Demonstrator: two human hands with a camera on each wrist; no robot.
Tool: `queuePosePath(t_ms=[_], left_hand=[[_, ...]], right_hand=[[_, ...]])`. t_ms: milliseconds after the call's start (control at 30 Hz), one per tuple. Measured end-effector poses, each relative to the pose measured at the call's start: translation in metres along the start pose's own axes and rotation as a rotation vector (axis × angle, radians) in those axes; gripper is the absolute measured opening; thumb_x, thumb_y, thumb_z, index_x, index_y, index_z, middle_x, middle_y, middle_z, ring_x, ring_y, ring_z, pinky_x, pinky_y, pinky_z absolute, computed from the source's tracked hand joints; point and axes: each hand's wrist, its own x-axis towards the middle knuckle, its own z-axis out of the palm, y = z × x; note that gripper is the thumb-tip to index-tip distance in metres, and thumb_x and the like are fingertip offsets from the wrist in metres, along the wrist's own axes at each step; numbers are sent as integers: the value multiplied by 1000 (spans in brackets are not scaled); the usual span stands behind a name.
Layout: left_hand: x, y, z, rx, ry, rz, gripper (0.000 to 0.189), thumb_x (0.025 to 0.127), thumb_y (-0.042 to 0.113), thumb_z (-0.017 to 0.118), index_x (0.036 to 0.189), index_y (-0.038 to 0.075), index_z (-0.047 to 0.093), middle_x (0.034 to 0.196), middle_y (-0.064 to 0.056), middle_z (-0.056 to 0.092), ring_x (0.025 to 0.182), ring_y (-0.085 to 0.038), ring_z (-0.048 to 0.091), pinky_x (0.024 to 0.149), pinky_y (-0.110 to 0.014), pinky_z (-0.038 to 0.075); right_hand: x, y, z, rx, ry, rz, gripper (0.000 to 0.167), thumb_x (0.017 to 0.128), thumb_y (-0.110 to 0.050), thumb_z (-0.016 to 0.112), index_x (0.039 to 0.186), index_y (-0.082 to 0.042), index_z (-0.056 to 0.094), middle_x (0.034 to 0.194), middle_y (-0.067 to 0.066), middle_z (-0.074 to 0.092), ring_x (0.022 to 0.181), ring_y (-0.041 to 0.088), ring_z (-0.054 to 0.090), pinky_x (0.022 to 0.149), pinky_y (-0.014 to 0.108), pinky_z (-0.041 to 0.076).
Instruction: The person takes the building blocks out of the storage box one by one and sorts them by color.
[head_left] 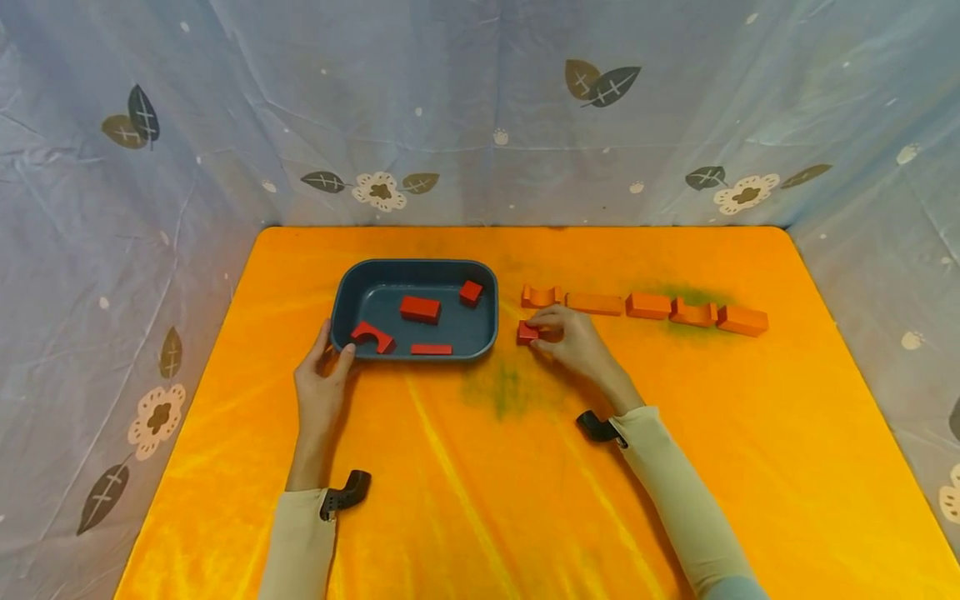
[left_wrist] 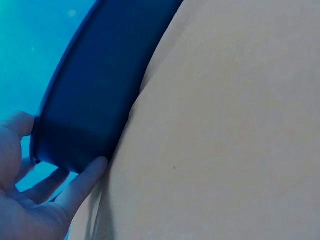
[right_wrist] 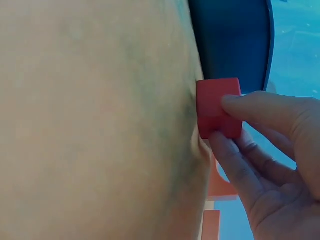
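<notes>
A dark blue tray [head_left: 491,333] with a raised rim stands left of the middle of the table. At its near left corner my left hand [head_left: 322,379] holds it, thumb at the front rim and fingers along the left side; the tray's outer wall [left_wrist: 95,90] fills much of the left wrist view. Just right of the tray, my right hand [head_left: 573,342] pinches a red cube block [right_wrist: 217,107] between thumb and fingers, low over the cloth. Inside the tray lie a red arch block [head_left: 382,342], a red rectangular block [head_left: 420,309], a red cube [head_left: 471,292] and a thin red strip [head_left: 431,350].
Behind the right hand, several orange blocks run in a row: a notched block [head_left: 542,297], a flat bar [head_left: 592,304], a rectangular block [head_left: 648,306], another notched block [head_left: 693,312] and an end block [head_left: 742,321]. Yellow cloth [head_left: 450,500] covers the table; a patterned curtain [head_left: 480,100] surrounds it.
</notes>
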Motion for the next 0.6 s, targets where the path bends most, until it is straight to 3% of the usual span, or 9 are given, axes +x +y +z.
queuePosePath(t_ms=[333, 533, 600], left_hand=[[0, 0, -1, -12, -6, 0, 57, 96, 6, 62, 147, -2, 39, 152, -14, 40, 139, -28, 40, 114, -46, 34], [1, -3, -1, -19, -6, -6, 57, 96, 7, 62, 148, -1, 38, 152, -15, 39, 139, -30, 39, 114, -45, 34], [4, -10, -1, -31, -2, -17, 58, 96, 9, 63, 148, 2, 39, 153, -12, 39, 139, -28, 39, 114, -44, 34]], right_hand=[[0, -7, -6, -6, -26, 6, 33, 84, -8, 78, 116, -3, 71, 117, 11, 66, 105, 26, 63, 91, 43, 55], [9, -19, -13, 6, 10, 3, 35, 85, -6, 76, 118, 3, 69, 119, 15, 67, 109, 32, 62, 92, 47, 54], [13, -25, -14, 32, 29, -5, 33, 86, -3, 75, 117, 5, 69, 118, 17, 67, 108, 34, 63, 90, 48, 55]])
